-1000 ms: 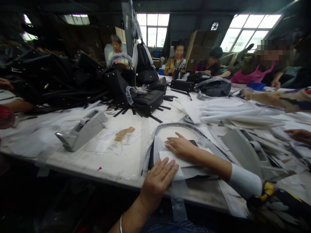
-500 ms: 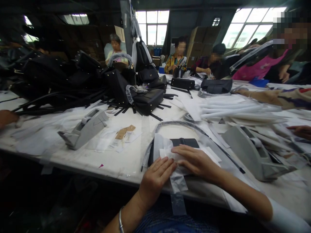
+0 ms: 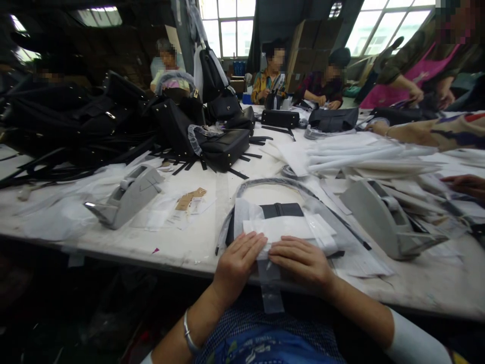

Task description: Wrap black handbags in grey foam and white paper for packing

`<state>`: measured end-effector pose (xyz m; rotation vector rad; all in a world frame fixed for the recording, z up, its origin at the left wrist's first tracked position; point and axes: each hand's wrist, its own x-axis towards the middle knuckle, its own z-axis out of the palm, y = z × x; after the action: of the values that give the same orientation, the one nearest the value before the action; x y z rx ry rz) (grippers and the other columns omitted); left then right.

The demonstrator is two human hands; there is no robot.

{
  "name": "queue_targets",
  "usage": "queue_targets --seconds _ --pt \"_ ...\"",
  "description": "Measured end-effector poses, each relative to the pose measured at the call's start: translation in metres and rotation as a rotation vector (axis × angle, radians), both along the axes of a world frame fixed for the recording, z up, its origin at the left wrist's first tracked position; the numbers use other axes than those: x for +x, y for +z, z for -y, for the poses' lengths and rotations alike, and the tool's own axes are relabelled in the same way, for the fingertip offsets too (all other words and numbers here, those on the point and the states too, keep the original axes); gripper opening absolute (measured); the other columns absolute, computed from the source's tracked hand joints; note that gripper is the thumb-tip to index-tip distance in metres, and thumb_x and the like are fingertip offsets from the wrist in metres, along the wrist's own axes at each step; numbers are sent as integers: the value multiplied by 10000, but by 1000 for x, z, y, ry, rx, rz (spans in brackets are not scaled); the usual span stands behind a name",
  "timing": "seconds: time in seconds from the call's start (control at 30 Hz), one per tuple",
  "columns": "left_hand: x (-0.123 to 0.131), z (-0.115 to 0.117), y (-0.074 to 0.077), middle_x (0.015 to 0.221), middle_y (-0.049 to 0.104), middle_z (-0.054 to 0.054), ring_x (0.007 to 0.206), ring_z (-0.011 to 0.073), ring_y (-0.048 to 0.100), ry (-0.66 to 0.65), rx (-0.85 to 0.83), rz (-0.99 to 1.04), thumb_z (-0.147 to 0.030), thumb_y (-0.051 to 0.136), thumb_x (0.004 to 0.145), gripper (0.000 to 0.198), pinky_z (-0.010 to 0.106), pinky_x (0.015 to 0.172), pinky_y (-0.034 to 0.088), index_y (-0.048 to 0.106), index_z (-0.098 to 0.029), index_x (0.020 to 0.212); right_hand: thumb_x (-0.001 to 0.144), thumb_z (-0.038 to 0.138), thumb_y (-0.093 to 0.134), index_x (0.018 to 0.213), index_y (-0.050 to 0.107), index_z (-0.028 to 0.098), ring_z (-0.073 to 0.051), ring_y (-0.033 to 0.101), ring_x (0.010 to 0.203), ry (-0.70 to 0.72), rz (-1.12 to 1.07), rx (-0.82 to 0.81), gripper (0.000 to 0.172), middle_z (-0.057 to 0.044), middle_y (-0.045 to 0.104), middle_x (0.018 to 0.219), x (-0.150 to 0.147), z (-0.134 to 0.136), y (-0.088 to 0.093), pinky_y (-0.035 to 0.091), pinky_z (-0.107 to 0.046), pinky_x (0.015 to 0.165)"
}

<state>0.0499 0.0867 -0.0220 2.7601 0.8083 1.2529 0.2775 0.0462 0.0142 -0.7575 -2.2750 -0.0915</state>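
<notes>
A small black leather piece (image 3: pixel 282 210) lies near the table's front edge, partly wrapped in white tissue paper (image 3: pixel 280 228). My left hand (image 3: pixel 238 263) lies flat on the paper's near left corner, fingers stretched out. My right hand (image 3: pixel 301 260) rests flat beside it on the paper's near edge, fingertips almost meeting the left's. A strip of clear tape (image 3: pixel 271 288) hangs over the table edge between my hands. A grey wrapped strap (image 3: pixel 273 184) arcs behind the piece.
Grey tape dispensers stand at the left (image 3: pixel 125 197) and right (image 3: pixel 386 217). Black bags (image 3: pixel 223 146) pile at back left, stacked white paper sheets (image 3: pixel 359 156) at right. Brown tags (image 3: pixel 189 198) lie mid-table. Several other people work along the far and right sides.
My right hand slid from the far side of the paper back to the near edge beside my left hand. The black piece behind it came into view. The camera tilted down.
</notes>
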Motion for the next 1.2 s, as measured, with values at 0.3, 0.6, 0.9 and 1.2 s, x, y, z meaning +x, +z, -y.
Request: queue_targets --seconds 0.3,0.6,0.9,1.2 --pt "-17 1 34 1450 545 90 1377 228 457 -191 -382 -95 -103 568 769 709 473 1173 368 425 -165 1460 968 162 534 1162 683 216 -196 708 1052 61 -3 43 251 -43 773 1072 1 4 -8 583 -364 906" --pt "-13 -6 31 1316 662 67 1270 221 578 -144 -370 -32 -312 626 926 402 456 1113 449 588 -216 1314 956 128 557 1075 694 189 -173 718 1008 39 39 126 191 -36 779 1049 0 3 -12 574 -342 893" --pt "-5 -4 7 1285 682 65 1255 215 592 -96 -96 47 -133 529 968 362 468 1067 495 593 -214 1315 903 218 667 1178 654 164 -222 665 1057 -219 -12 20 281 -86 742 1127 -9 13 1 511 -419 984" --pt "-8 2 6 1310 662 101 1336 240 512 -91 47 -41 -83 456 986 356 492 1092 467 582 -132 1315 950 151 556 970 689 197 -192 657 882 -286 38 116 142 -42 760 931 -18 1 -8 492 -347 809"
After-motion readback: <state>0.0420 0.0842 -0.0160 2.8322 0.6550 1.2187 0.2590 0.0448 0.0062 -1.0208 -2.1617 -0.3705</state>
